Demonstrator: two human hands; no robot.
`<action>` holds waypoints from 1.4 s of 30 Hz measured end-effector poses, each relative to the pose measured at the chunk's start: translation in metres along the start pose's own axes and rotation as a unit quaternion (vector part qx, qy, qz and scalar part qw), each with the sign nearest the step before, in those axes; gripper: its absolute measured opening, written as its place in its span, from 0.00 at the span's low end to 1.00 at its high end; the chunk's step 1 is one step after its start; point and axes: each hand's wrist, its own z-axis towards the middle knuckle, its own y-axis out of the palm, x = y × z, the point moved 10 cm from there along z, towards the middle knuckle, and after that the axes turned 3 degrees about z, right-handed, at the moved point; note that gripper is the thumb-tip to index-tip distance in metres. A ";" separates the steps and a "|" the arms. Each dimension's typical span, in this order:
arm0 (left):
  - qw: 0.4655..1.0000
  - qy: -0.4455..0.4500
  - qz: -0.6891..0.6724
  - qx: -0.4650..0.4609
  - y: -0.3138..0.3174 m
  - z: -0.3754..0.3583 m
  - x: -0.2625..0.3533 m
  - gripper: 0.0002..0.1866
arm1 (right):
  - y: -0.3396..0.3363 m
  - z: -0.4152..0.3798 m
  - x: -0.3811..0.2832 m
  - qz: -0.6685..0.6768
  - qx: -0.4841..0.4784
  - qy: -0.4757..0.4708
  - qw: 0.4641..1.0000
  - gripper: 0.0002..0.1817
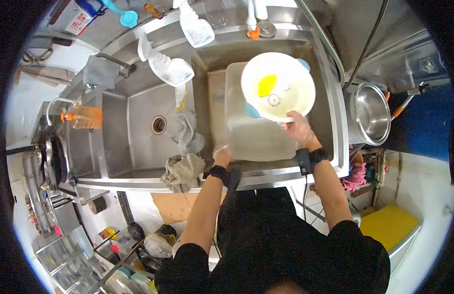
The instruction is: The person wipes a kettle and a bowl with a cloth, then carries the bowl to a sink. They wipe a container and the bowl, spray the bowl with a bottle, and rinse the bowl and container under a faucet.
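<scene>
My right hand (298,128) pinches the lower rim of a round white basin (294,98), which has a cartoon face with a yellow beak and two blue side handles. The basin is held tilted above a translucent rectangular tub (261,142) that sits in the right-hand sink. My left hand (222,154) is near the tub's lower left side, apart from the basin. Motion smears its fingers, so what they hold, if anything, cannot be made out.
Grey cloths (188,134) hang over the divider between the sinks. Two white spray bottles (195,27) are behind and on the divider. A steel pot (373,115) stands to the right, and an orange liquid bottle (87,117) to the left. A hose (322,36) runs along the back right.
</scene>
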 end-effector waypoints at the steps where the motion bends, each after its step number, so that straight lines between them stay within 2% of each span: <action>1: 0.997 -0.060 -0.036 0.029 -0.003 0.000 -0.010 0.16 | -0.022 -0.015 -0.056 -0.065 0.044 -0.021 0.997 0.12; 2: 0.997 -0.062 -0.038 0.032 -0.015 -0.004 -0.007 0.16 | -0.040 -0.031 -0.115 -0.129 0.087 -0.043 0.987 0.11; 3: 0.994 -0.009 -0.031 0.108 -0.054 -0.017 0.011 0.14 | -0.041 -0.036 -0.103 -0.124 0.085 -0.092 0.984 0.10; 4: 0.982 0.044 -0.023 0.182 -0.085 -0.028 0.028 0.13 | -0.039 -0.036 -0.099 -0.126 0.084 -0.094 0.984 0.10; 5: 0.982 0.044 -0.025 0.184 -0.092 -0.028 0.031 0.13 | -0.038 -0.040 -0.040 0.226 0.104 0.161 0.955 0.10; 6: 0.976 0.093 -0.021 0.194 -0.102 -0.029 0.045 0.15 | 0.001 -0.064 -0.004 0.535 0.105 0.387 0.744 0.11; 7: 0.968 0.143 -0.017 0.204 -0.112 -0.032 0.059 0.17 | 0.002 -0.058 -0.007 0.525 0.094 0.334 0.777 0.11; 8: 0.968 0.144 -0.016 0.205 -0.119 -0.032 0.064 0.17 | 0.006 -0.056 -0.003 0.526 0.095 0.332 0.777 0.11; 10: 0.962 0.139 -0.178 0.156 -0.152 -0.040 0.084 0.20 | 0.007 -0.044 -0.005 0.508 0.108 0.306 0.798 0.12; 11: 0.962 0.139 -0.176 0.157 -0.168 -0.046 0.097 0.20 | -0.003 -0.036 -0.032 0.465 0.101 0.250 0.843 0.13; 12: 0.979 0.085 -0.151 0.106 -0.171 -0.046 0.101 0.19 | -0.006 -0.033 -0.048 0.467 0.100 0.249 0.842 0.13; 13: 0.990 0.030 -0.125 0.054 -0.167 -0.043 0.098 0.18 | -0.011 -0.034 -0.051 0.453 0.135 0.298 0.829 0.13; 14: 0.991 0.030 -0.123 0.053 -0.159 -0.031 0.091 0.18 | -0.017 -0.040 -0.051 0.437 0.169 0.346 0.813 0.13; 15: 0.992 0.072 -0.073 0.078 -0.145 -0.012 0.086 0.18 | -0.020 -0.041 -0.055 0.438 0.170 0.347 0.812 0.13; 16: 0.988 0.113 -0.023 0.103 -0.152 -0.010 0.092 0.18 | -0.029 -0.043 -0.058 0.395 0.179 0.344 0.833 0.14; 17: 0.988 0.113 -0.024 0.099 -0.151 -0.007 0.091 0.18 | -0.036 -0.047 -0.059 0.350 0.187 0.342 0.852 0.15; 18: 0.982 0.069 -0.164 0.062 -0.166 -0.019 0.090 0.19 | -0.045 -0.046 -0.065 0.308 0.178 0.312 0.881 0.16; 19: 0.953 0.018 -0.301 0.017 -0.161 -0.028 0.084 0.20 | -0.051 -0.048 -0.071 0.265 0.167 0.288 0.905 0.17; 20: 0.864 -0.001 -0.502 -0.039 -0.144 -0.025 0.083 0.21 | -0.054 -0.050 -0.073 0.269 0.169 0.310 0.896 0.18; 21: 0.731 -0.025 -0.677 -0.085 -0.130 -0.018 0.085 0.21 | -0.056 -0.048 -0.071 0.273 0.173 0.330 0.887 0.19; 22: 0.730 -0.035 -0.676 -0.094 -0.124 -0.014 0.084 0.21 | -0.062 -0.045 -0.065 0.254 0.149 0.309 0.904 0.19; 24: 0.653 -0.050 -0.746 -0.120 -0.120 -0.014 0.093 0.21 | -0.073 -0.045 -0.072 0.224 0.159 0.268 0.923 0.20; 25: 0.654 -0.049 -0.744 -0.123 -0.129 -0.018 0.101 0.21 | -0.079 -0.041 -0.070 0.149 0.135 0.235 0.951 0.20; 26: 0.653 -0.068 -0.742 -0.134 -0.134 -0.024 0.108 0.22 | -0.083 -0.042 -0.060 0.149 0.138 0.236 0.950 0.20; 28: 0.652 -0.087 -0.739 -0.147 -0.127 -0.028 0.114 0.22 | -0.089 -0.037 -0.074 -0.043 0.095 0.162 0.981 0.17; 29: 0.623 -0.052 -0.768 -0.142 -0.125 -0.023 0.120 0.23 | -0.092 -0.040 -0.073 -0.043 0.096 0.161 0.981 0.17; 30: 0.592 -0.015 -0.794 -0.136 -0.125 -0.016 0.126 0.25 | -0.085 -0.038 -0.103 -0.289 0.019 0.094 0.953 0.16; 31: 0.593 -0.009 -0.794 -0.133 -0.121 -0.007 0.130 0.25 | -0.072 -0.037 -0.131 -0.515 -0.056 0.020 0.855 0.15; 32: 0.575 -0.042 -0.807 -0.129 -0.110 0.004 0.131 0.23 | -0.071 -0.038 -0.136 -0.551 -0.112 0.129 0.817 0.18; 33: 0.555 -0.076 -0.819 -0.125 -0.102 0.012 0.133 0.20 | -0.070 -0.040 -0.131 -0.553 -0.108 0.125 0.817 0.18; 34: 0.556 -0.070 -0.819 -0.121 -0.101 0.016 0.137 0.20 | -0.087 -0.041 -0.131 -0.372 0.039 0.138 0.917 0.21; 35: 0.521 -0.087 -0.842 -0.107 -0.098 0.021 0.138 0.18 | -0.107 -0.051 -0.122 -0.165 0.181 0.142 0.959 0.25; 36: 0.485 -0.104 -0.863 -0.094 -0.095 0.025 0.139 0.16 | -0.110 -0.051 -0.148 -0.241 0.175 0.130 0.946 0.34; 37: 0.485 -0.100 -0.864 -0.092 -0.095 0.029 0.142 0.16 | -0.110 -0.052 -0.155 -0.242 0.177 0.126 0.946 0.34; 39: 0.477 -0.105 -0.869 -0.083 -0.096 0.036 0.147 0.15 | -0.113 -0.052 -0.190 -0.292 0.221 0.024 0.930 0.39; 40: 0.477 -0.102 -0.869 -0.082 -0.097 0.038 0.150 0.15 | -0.112 -0.051 -0.200 -0.318 0.219 0.014 0.922 0.45; 42: 0.486 -0.124 -0.862 -0.072 -0.093 0.037 0.150 0.15 | -0.111 -0.054 -0.220 -0.312 0.190 0.020 0.931 0.43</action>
